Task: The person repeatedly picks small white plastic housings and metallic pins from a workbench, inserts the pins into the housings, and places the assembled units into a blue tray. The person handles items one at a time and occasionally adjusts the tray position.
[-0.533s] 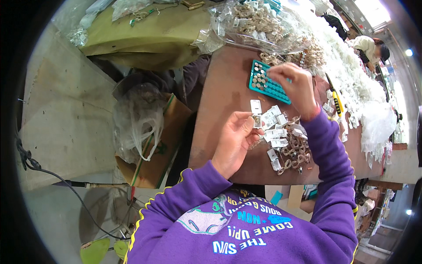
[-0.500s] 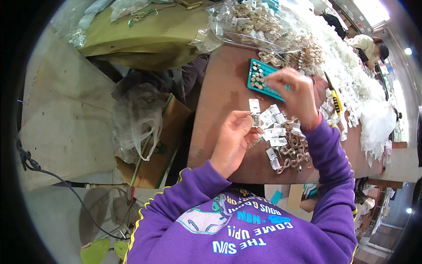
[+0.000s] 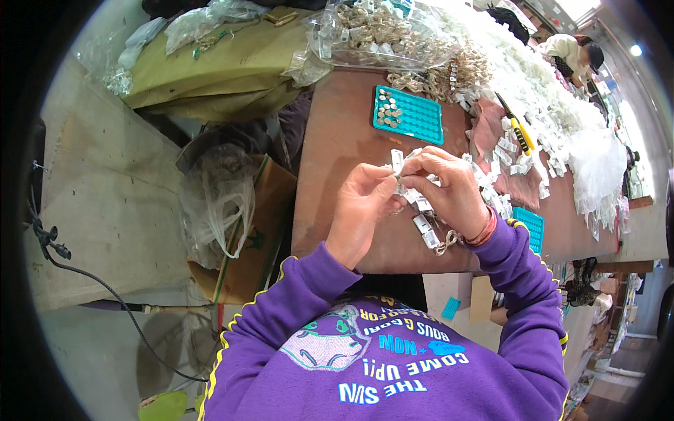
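Over the near part of the brown table, my left hand (image 3: pixel 359 210) pinches a small white plastic battery case (image 3: pixel 397 160) whose lid stands up. My right hand (image 3: pixel 449 188) meets it there, thumb and fingers pressed together at the case; whatever lies between those fingertips is hidden. Beyond the hands is a teal tray (image 3: pixel 425 116) of small pockets, with round silver button cells (image 3: pixel 387 112) grouped at its left side. More white cases (image 3: pixel 424 226) with coiled thin wire (image 3: pixel 446 243) lie below and beside my right hand, which partly covers them.
A second teal tray (image 3: pixel 529 226) sits right of my right forearm. Yellow-and-black pliers (image 3: pixel 521 135) rest by a pink cloth (image 3: pixel 490 116). White pieces (image 3: pixel 544 98) heap up at far right, and a clear bag (image 3: pixel 372 38) holds coils. Another person (image 3: pixel 570 52) is far right.
My right hand has come from the tray back toward me and now meets the left hand at the case. The view has shifted, uncovering the tray and the second teal tray.
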`<state>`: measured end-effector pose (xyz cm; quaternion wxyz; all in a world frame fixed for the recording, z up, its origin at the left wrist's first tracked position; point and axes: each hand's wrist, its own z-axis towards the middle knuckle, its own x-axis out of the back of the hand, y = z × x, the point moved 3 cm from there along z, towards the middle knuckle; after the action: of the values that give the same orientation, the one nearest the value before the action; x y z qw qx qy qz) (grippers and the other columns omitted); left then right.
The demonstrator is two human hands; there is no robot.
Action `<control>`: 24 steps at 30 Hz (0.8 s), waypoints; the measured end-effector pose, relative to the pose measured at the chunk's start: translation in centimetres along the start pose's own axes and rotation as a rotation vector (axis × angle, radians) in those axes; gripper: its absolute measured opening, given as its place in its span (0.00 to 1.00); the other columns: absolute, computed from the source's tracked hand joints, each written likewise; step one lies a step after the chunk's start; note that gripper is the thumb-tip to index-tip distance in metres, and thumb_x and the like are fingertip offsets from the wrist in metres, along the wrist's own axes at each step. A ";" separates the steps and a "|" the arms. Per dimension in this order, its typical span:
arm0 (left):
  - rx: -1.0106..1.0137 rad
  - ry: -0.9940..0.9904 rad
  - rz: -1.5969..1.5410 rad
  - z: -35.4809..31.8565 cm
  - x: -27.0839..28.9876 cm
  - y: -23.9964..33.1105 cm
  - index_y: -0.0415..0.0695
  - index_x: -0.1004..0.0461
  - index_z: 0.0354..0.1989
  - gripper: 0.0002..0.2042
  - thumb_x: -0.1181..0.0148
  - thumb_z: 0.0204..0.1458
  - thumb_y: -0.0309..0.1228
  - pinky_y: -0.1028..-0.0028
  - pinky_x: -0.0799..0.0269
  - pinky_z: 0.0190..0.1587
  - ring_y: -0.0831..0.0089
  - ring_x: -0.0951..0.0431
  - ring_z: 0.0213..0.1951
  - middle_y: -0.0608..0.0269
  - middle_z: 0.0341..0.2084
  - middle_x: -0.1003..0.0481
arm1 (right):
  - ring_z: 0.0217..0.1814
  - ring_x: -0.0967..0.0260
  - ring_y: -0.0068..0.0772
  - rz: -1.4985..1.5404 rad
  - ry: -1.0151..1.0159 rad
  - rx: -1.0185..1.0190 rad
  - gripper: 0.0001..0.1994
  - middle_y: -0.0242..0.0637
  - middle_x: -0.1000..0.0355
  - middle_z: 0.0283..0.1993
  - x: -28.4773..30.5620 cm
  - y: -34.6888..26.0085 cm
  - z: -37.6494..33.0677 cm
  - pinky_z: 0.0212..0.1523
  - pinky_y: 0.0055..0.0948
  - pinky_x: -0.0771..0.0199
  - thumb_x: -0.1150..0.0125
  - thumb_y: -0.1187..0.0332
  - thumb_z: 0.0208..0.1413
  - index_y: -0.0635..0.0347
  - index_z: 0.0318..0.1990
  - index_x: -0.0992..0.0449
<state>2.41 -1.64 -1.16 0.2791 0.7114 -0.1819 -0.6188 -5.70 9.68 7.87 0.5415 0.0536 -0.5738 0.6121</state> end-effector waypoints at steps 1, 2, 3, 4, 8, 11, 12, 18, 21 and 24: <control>0.002 0.009 -0.033 0.0 0.0 0.0 0.44 0.29 0.41 0.04 0.43 0.60 0.27 0.77 0.24 0.41 0.77 0.23 0.37 0.64 0.39 0.25 | 0.32 0.26 0.38 -0.002 0.012 -0.008 0.06 0.39 0.28 0.30 -0.1 -0.1 -0.1 0.33 0.30 0.26 0.35 0.77 0.47 0.63 0.34 0.23; 0.004 0.019 -0.068 0.0 -0.1 -0.1 0.44 0.29 0.41 0.04 0.42 0.59 0.27 0.77 0.24 0.39 0.77 0.23 0.35 0.64 0.39 0.25 | 0.32 0.26 0.38 -0.004 0.018 -0.021 0.07 0.39 0.28 0.30 -0.3 0.0 -0.3 0.33 0.31 0.26 0.34 0.77 0.46 0.62 0.34 0.23; -0.006 0.016 -0.109 0.0 -0.2 -0.1 0.44 0.29 0.41 0.05 0.42 0.59 0.27 0.78 0.24 0.38 0.77 0.22 0.33 0.64 0.38 0.25 | 0.34 0.26 0.38 -0.108 0.053 0.054 0.08 0.39 0.27 0.32 -0.3 -0.3 -0.6 0.34 0.30 0.26 0.34 0.78 0.46 0.63 0.35 0.22; -0.004 0.023 -0.160 0.0 -0.2 -0.1 0.44 0.29 0.41 0.05 0.42 0.59 0.27 0.78 0.24 0.38 0.77 0.22 0.34 0.64 0.38 0.25 | 0.35 0.26 0.38 -0.212 0.081 0.125 0.08 0.39 0.25 0.34 -0.4 -0.6 -1.0 0.36 0.29 0.26 0.35 0.79 0.46 0.63 0.36 0.22; -0.002 0.000 -0.274 0.1 -0.3 0.0 0.44 0.30 0.41 0.05 0.42 0.59 0.27 0.77 0.24 0.41 0.76 0.23 0.36 0.64 0.39 0.25 | 0.38 0.25 0.42 -0.309 0.189 0.286 0.12 0.41 0.24 0.38 -1.4 -1.2 -1.9 0.39 0.31 0.25 0.36 0.80 0.47 0.62 0.41 0.20; 0.002 -0.031 -0.277 0.0 -0.4 0.0 0.44 0.29 0.43 0.05 0.43 0.60 0.27 0.77 0.24 0.41 0.76 0.23 0.37 0.64 0.39 0.25 | 0.39 0.24 0.39 -0.126 0.189 0.184 0.13 0.43 0.23 0.40 -1.3 -1.3 -2.0 0.41 0.31 0.26 0.39 0.83 0.48 0.64 0.43 0.20; -0.004 -0.045 -0.274 0.0 -0.5 0.1 0.44 0.29 0.43 0.06 0.43 0.60 0.28 0.77 0.24 0.40 0.76 0.23 0.37 0.64 0.39 0.25 | 0.40 0.25 0.39 -0.039 0.217 0.182 0.13 0.43 0.23 0.40 -1.0 -1.5 -1.9 0.42 0.31 0.26 0.40 0.83 0.49 0.64 0.43 0.20; 0.177 -0.139 -0.250 -0.6 -1.8 0.0 0.42 0.30 0.50 0.11 0.45 0.61 0.29 0.78 0.25 0.40 0.75 0.24 0.38 0.63 0.39 0.25 | 0.35 0.30 0.14 0.684 -0.060 -0.581 0.14 0.26 0.26 0.36 0.9 0.0 -1.1 0.34 0.20 0.29 0.41 0.62 0.62 0.66 0.46 0.24; 0.201 -0.111 -0.299 -1.1 -2.5 0.3 0.41 0.30 0.51 0.12 0.44 0.61 0.29 0.79 0.26 0.41 0.77 0.24 0.38 0.65 0.39 0.25 | 0.37 0.27 0.23 0.300 0.171 -0.241 0.11 0.33 0.25 0.37 0.6 -1.2 -2.0 0.36 0.25 0.27 0.36 0.71 0.55 0.65 0.44 0.22; 0.181 -0.073 -0.284 -2.0 -3.1 0.7 0.42 0.30 0.51 0.12 0.46 0.63 0.32 0.79 0.27 0.42 0.79 0.25 0.38 0.68 0.39 0.25 | 0.38 0.27 0.34 -0.200 0.267 0.210 0.15 0.39 0.25 0.41 0.3 -3.0 -3.1 0.38 0.27 0.26 0.32 0.75 0.47 0.63 0.44 0.21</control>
<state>3.87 0.03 1.84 0.1170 0.7293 -0.1444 -0.6585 -1.87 11.50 8.95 0.6626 0.0848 -0.4215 0.6133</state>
